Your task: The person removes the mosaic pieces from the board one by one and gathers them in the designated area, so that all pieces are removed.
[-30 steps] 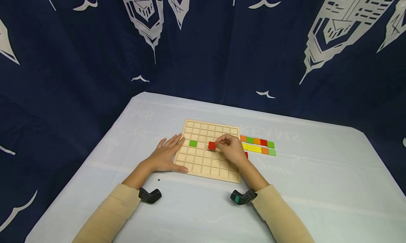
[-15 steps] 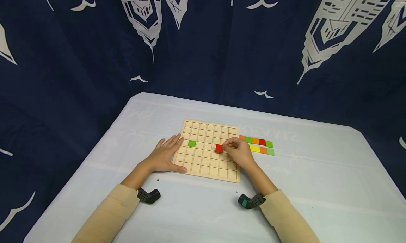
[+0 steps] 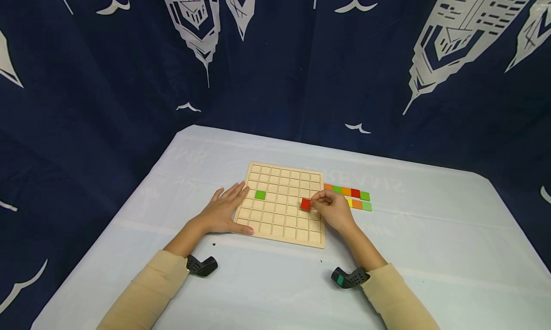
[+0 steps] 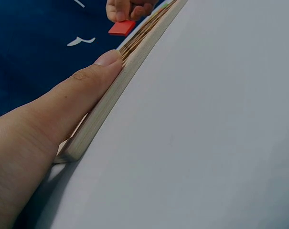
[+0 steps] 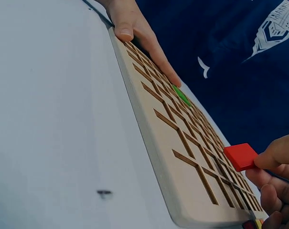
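Note:
A wooden grid board [image 3: 275,220] lies on the white table. My left hand [image 3: 221,213] rests with spread, straight fingers on the board's left edge; its thumb [image 4: 82,93] lies along the near rim. Between thumb and fingertips, my right hand [image 3: 333,209] pinches a red square tile [image 3: 305,204]. In the right wrist view the red tile [image 5: 240,156] is raised over the grid, tilted a little. A green tile [image 3: 260,195] sits in a cell on the left part of the board.
Two rows of coloured tiles lie right of the board: a far row [image 3: 346,191] and a nearer row [image 3: 359,204], partly hidden by my right hand. Dark specks [image 3: 214,244] dot the table [image 3: 267,282]. A dark blue printed curtain [image 3: 275,71] hangs behind.
My right hand has moved to the right over the board, carrying the red tile from near the middle toward the right edge. My left hand has stayed in place.

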`<state>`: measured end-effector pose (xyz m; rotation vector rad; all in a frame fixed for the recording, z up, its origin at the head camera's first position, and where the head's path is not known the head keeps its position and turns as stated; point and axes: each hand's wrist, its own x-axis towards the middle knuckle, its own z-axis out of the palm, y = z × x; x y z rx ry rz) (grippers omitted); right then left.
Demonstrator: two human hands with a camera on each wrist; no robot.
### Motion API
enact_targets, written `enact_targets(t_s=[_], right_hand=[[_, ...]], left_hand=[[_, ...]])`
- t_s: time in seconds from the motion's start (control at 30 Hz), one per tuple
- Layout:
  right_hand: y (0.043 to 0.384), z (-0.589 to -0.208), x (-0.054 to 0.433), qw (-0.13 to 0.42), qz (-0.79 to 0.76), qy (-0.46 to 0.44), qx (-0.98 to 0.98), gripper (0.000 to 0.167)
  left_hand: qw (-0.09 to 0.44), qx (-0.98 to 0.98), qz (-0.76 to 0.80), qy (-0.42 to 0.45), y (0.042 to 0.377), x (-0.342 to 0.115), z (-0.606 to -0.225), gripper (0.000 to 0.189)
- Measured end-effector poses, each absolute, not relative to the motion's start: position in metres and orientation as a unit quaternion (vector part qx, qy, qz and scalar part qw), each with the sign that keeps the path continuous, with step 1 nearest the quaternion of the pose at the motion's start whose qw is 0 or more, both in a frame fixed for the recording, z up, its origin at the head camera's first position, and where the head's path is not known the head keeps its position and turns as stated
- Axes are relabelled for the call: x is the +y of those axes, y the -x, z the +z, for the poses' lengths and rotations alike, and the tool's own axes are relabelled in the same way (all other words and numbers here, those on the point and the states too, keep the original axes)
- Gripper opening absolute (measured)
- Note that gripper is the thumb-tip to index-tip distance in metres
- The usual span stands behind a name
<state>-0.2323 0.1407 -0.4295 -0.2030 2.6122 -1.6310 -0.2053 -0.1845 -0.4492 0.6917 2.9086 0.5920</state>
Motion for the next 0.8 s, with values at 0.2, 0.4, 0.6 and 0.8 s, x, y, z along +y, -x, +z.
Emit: enact_targets(t_s=[0.2,0.4,0.6,0.8], right_hand=[[0.23,-0.429,0.152,0.02,-0.525,0.071,0.848,0.011],[0.229,-0.432,0.163,0.016,-0.523,0.062,0.85,0.011],[0.227,-0.433,0.171,0.01,-0.525,0.051,0.85,0.012],[0.225,-0.433,0.178,0.01,-0.525,0.039,0.85,0.014]], left_hand=[[0.042,0.953,0.195,-0.229,0.206,-0.185,-0.45,0.124],[0.042,0.952,0.199,-0.229,0.206,-0.184,-0.451,0.124],[0.043,0.953,0.195,-0.229,0.205,-0.184,-0.45,0.124],[0.045,0.952,0.197,-0.23,0.205,-0.184,-0.449,0.124]])
